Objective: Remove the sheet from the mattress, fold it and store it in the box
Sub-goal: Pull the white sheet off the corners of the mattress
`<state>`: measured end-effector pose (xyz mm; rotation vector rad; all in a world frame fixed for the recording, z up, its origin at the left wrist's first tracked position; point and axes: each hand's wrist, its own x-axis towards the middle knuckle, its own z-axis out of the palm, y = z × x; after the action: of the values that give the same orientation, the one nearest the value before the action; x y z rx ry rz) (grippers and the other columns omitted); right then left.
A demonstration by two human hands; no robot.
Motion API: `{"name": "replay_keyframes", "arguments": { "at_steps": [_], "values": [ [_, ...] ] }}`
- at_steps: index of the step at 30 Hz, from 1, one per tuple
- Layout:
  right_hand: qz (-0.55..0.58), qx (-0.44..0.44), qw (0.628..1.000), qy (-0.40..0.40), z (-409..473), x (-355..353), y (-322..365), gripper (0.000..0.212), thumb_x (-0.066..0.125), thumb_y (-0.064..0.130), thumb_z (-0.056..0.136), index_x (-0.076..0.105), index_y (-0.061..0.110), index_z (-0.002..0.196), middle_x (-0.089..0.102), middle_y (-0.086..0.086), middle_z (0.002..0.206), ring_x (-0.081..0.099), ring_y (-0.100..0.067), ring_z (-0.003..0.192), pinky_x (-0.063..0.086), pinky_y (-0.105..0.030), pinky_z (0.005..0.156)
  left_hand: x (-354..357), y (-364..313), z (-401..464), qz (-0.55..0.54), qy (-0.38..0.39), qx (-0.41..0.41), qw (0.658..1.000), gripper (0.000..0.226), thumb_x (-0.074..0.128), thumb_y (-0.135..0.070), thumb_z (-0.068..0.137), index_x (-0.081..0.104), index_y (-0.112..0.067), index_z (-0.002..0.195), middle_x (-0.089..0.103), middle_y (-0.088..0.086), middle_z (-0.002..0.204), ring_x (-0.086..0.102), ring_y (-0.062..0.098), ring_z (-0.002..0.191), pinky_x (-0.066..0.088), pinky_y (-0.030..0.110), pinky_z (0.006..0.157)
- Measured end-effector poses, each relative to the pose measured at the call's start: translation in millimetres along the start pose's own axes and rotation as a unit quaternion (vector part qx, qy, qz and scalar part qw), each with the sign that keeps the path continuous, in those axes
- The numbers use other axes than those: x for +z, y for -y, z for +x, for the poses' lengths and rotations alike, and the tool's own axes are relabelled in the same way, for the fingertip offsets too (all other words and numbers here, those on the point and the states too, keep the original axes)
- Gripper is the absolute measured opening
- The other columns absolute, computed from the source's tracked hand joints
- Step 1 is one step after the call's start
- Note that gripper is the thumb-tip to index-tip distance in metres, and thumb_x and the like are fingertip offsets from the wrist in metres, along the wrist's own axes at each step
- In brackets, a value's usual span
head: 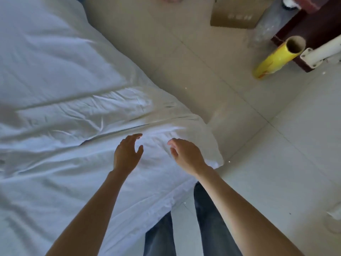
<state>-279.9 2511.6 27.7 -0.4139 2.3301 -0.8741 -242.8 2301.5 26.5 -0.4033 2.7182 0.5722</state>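
A white sheet covers the mattress, which fills the left half of the view; it is wrinkled and creased near the bed's corner. My left hand hovers over the sheet close to that corner, fingers spread and relaxed, holding nothing. My right hand hangs beside it, a little nearer the corner, fingers loosely bent and empty. A brown cardboard box stands on the floor at the top right, far from both hands.
Pale floor tiles lie to the right of the bed. A yellow roll with a cardboard core lies by a dark furniture base and a white metal leg. My legs in jeans stand at the bed's edge.
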Motion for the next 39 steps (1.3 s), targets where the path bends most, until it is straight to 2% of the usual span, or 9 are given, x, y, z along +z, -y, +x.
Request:
{"name": "replay_keyframes", "arguments": {
  "at_steps": [5,12,16,18,20,24,28,33,39],
  "values": [
    [-0.094,-0.075,0.993,0.005,33.6,51.5,73.5,0.026,0.052,0.017,0.092,0.059,0.013,0.117,0.063,-0.006,0.11,0.057,-0.028,0.099,0.044,-0.035,0.079,-33.4,91.5,-20.8,-0.044,-0.086,-0.098,0.99,0.033,0.062,-0.022,0.086,0.057,-0.017,0.118,0.06,0.003,0.114,0.057,0.023,0.104,0.046,0.037,0.08],
    [-0.159,-0.183,0.963,-0.118,127.3,117.4,171.3,0.016,0.07,0.004,0.072,0.069,0.012,0.085,0.066,-0.006,0.085,0.059,-0.031,0.073,0.052,-0.035,0.062,-70.7,207.3,-2.8,-0.007,-0.165,-0.069,0.984,0.046,0.062,-0.01,0.084,0.051,-0.015,0.128,0.049,0.005,0.135,0.042,0.029,0.12,0.048,0.044,0.084],
    [-0.261,-0.148,0.952,-0.06,168.8,141.4,195.2,0.056,0.08,0.016,0.066,0.059,0.011,0.117,0.059,-0.014,0.114,0.056,-0.034,0.091,0.047,-0.04,0.074,-77.5,245.3,17.6,0.041,-0.106,-0.028,0.993,0.069,0.072,-0.013,0.075,0.042,-0.017,0.138,0.044,0.004,0.14,0.045,0.029,0.118,0.05,0.041,0.078],
    [-0.312,-0.128,0.94,-0.05,184.4,146.0,199.9,0.072,0.083,0.027,0.062,0.053,0.012,0.126,0.059,-0.013,0.111,0.054,-0.033,0.093,0.044,-0.039,0.077,-77.3,257.7,29.7,0.073,-0.087,-0.01,0.993,0.074,0.08,-0.02,0.069,0.046,-0.018,0.135,0.052,0.007,0.13,0.053,0.03,0.105,0.05,0.04,0.072],
    [-0.33,-0.122,0.935,-0.037,197.0,147.7,203.1,0.062,0.078,0.028,0.07,0.053,0.012,0.125,0.062,-0.013,0.101,0.052,-0.033,0.094,0.041,-0.037,0.076,-76.9,266.2,39.8,0.075,-0.077,-0.02,0.994,0.061,0.08,-0.025,0.069,0.056,-0.021,0.125,0.057,0.006,0.115,0.057,0.028,0.094,0.047,0.036,0.063],
    [-0.283,-0.158,0.943,-0.078,205.8,133.0,209.3,0.011,0.066,0.014,0.083,0.068,0.007,0.09,0.066,-0.011,0.081,0.057,-0.031,0.079,0.032,-0.028,0.058,-86.9,260.2,50.2,-0.005,-0.093,-0.081,0.992,0.026,0.065,-0.027,0.084,0.064,-0.021,0.109,0.057,0.005,0.1,0.059,0.026,0.092,0.039,0.032,0.061],
    [-0.244,-0.184,0.943,-0.131,206.4,97.1,220.8,0.007,0.067,0.01,0.081,0.062,0.006,0.08,0.061,-0.009,0.071,0.056,-0.028,0.055,0.028,-0.024,0.048,-105.9,234.1,56.0,0.009,-0.109,-0.075,0.991,0.037,0.058,-0.039,0.088,0.053,-0.025,0.122,0.064,0.003,0.093,0.062,0.027,0.081,0.043,0.032,0.059],
    [-0.223,-0.18,0.945,-0.16,209.0,38.7,211.8,0.01,0.066,0.007,0.082,0.057,0.003,0.081,0.058,-0.01,0.053,0.052,-0.03,0.042,0.015,-0.019,0.043,-120.9,179.9,82.6,-0.051,-0.195,-0.113,0.973,0.018,0.05,-0.031,0.094,0.058,-0.016,0.1,0.07,0.004,0.087,0.064,0.034,0.069,0.039,0.031,0.055],
    [-0.169,-0.201,0.958,-0.117,237.7,-51.7,166.2,0.006,0.058,0.01,0.085,0.057,0.004,0.086,0.057,-0.009,0.06,0.052,-0.033,0.054,0.032,-0.029,0.049,-117.8,85.7,130.8,-0.088,-0.119,-0.151,0.977,0.073,0.065,-0.042,0.082,0.023,-0.038,0.142,0.065,-0.01,0.105,0.064,0.022,0.089,0.045,0.032,0.069]
  ]
}}
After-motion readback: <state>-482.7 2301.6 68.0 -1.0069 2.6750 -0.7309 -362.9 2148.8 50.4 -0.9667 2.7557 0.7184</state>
